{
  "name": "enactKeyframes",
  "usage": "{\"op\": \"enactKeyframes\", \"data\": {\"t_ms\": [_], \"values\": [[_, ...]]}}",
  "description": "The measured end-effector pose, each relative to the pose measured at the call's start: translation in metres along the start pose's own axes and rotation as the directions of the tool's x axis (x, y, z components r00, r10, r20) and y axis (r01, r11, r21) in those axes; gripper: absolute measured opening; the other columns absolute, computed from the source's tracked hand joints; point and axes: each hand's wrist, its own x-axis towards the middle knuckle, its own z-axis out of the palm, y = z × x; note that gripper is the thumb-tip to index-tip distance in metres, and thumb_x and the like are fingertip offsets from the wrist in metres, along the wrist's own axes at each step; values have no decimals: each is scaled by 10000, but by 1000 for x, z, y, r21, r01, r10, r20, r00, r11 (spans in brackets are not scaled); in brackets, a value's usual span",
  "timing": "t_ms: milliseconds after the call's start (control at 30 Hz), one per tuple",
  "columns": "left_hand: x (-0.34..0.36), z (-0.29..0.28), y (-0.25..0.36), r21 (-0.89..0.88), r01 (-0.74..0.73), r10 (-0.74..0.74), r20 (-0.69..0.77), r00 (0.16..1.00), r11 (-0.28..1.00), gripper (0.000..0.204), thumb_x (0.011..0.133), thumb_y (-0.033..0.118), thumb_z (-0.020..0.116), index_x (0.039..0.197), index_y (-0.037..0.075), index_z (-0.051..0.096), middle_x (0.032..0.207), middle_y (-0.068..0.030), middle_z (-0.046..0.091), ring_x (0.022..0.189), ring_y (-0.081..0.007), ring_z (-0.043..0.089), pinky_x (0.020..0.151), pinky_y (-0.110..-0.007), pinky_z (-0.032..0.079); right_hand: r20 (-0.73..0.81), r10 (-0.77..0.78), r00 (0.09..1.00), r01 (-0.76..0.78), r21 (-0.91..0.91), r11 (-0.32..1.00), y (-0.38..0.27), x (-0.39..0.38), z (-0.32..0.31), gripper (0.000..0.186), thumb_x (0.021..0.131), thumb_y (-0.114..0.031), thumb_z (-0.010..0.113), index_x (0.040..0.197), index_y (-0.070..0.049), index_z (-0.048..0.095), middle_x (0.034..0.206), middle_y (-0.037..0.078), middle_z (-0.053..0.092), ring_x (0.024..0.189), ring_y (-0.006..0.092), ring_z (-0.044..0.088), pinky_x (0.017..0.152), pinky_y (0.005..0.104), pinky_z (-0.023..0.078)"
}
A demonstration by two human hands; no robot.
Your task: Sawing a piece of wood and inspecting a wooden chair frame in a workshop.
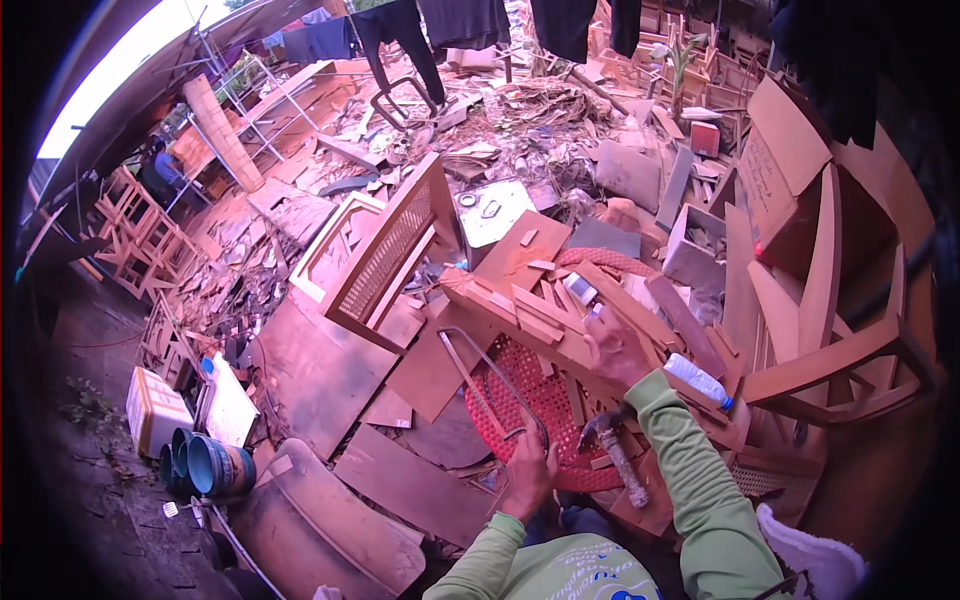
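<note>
My left hand [530, 472] is closed round the end of a hacksaw [467, 372] with a thin grey bow frame, which slants up and left over a red woven plastic seat [512, 405]. My right hand [614, 350] has bent fingers above a long wooden workpiece [540, 322]. A small white container [580, 290] is at its fingertips; whether the fingers grip it or something hidden, I cannot tell. Below that forearm lies a hammer [622, 462] with a wrapped handle. Loose wooden strips [538, 315] lie around the workpiece.
A clear plastic bottle [698, 380] lies right of my right hand. Curved wooden chair parts [830, 385] and a cardboard box [790, 180] crowd the right. A cane-panelled frame [390, 260] stands ahead. Blue buckets [215, 465] are at left; a person [167, 165] is far left.
</note>
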Motion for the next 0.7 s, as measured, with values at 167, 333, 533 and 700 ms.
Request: {"op": "enactKeyframes", "data": {"t_ms": [167,333,533,700], "values": [[23,-27,3,96,-188,162,230,960,978,478,967,173,704,1402,20,580,1179,-221,651,1086,-403,640,911,-504,532,-161,-9,987,-4,-78,997,-24,-24,-49,136,943,-64,666,1062,-34,608,1054,180,594,834,429,690,679,498,571],[44,-70,-17,-94,-318,327,110,938,943,282,1023,4,602,1299,-43,628,1140,-198,672,1039,-370,661,912,-448,528,-182,41,982,-70,-160,985,-27,-55,-8,131,848,-109,629,935,-11,618,996,203,617,710,348,705,601,484,564],[31,-83,-17,-238,-334,355,48,934,912,279,1079,5,553,1337,-36,651,1160,-157,707,1060,-249,687,940,-377,557,-299,209,931,-197,71,978,-36,-137,-54,202,902,-90,648,1064,12,584,1038,232,617,760,403,717,665,518,585],[2,-51,53,-352,-467,547,172,819,811,292,1066,-48,523,1319,-24,667,1136,-142,723,950,-208,698,843,-341,574,-507,587,631,-313,526,791,6,-247,-216,153,1005,-85,633,1102,22,581,958,140,629,728,211,637,709,308,530]]}}
